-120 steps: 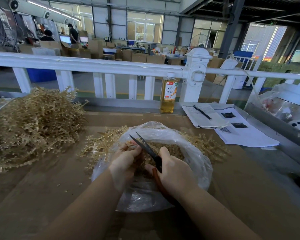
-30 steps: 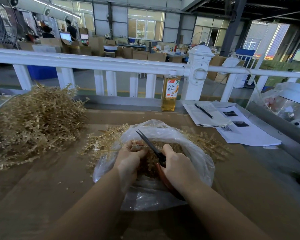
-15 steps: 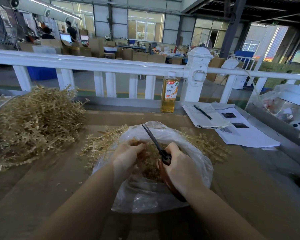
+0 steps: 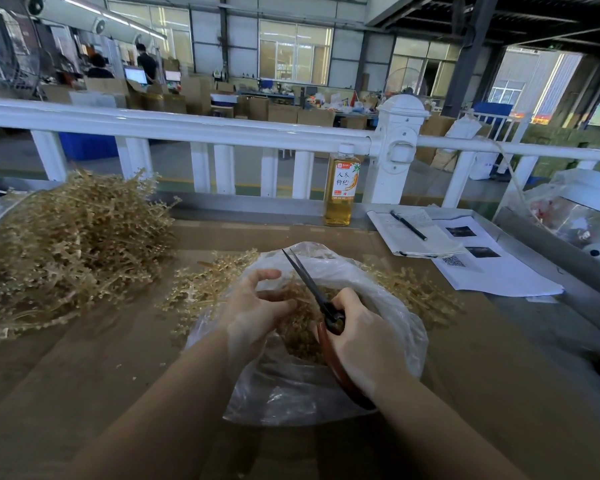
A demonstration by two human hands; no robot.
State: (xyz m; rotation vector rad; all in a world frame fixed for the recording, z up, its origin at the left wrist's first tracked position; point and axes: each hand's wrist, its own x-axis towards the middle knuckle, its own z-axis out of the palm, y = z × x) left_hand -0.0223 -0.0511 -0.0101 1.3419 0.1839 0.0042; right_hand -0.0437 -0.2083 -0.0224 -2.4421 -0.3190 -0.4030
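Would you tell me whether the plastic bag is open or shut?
Open: the plastic bag gapes at its mouth, showing golden clippings inside.

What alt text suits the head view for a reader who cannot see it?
A person's right hand grips red-handled scissors over a clear plastic bag of tan clippings, the left hand open beside the blades. A heap of tan sprigs lies at left on the table; a bottle stands behind.

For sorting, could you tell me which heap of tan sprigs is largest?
The tall heap far left on the table, apart from the plastic bag.
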